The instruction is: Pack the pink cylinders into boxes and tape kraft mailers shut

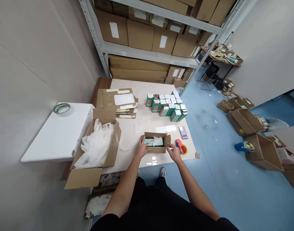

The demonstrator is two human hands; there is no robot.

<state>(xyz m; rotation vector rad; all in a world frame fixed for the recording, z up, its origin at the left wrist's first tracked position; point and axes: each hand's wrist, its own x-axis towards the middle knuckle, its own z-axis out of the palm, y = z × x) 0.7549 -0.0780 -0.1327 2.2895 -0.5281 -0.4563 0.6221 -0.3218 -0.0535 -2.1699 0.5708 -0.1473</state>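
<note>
Two hands stand apart at lower centre of the frame. The left hand rests on the left end of a small open kraft-cardboard box; the right hand lies at its front right corner. Neither grip can be determined. The box sits near the front edge of the table, long axis left to right, holding a teal-and-white carton and crumpled white wrapping. An orange tape dispenser stands just right of the box.

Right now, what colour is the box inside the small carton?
The box is mint green, partly under white film; head view.
</note>
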